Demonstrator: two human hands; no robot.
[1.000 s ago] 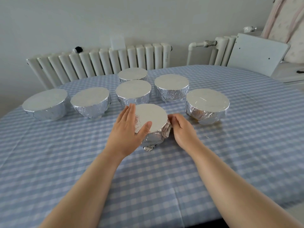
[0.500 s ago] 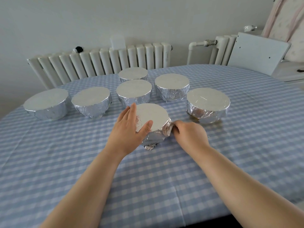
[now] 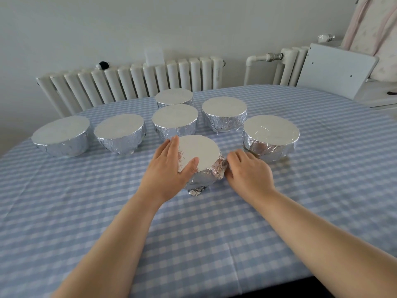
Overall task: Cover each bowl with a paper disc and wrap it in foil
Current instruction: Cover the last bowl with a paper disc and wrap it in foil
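Left hand (image 3: pixel 169 166) grip flat against near bowl (image 3: pixel 198 157) side; right hand (image 3: pixel 247 172) grip pinches its foil (image 3: pixel 219 167) edge

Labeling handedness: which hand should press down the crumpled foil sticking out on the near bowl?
Right. The right hand already touches the crumpled foil flap, while the left hand steadies the foil-wrapped bowl.

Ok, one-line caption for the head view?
Left hand steadies the nearest foil-wrapped bowl while the right hand presses its foil; six wrapped bowls stand behind.
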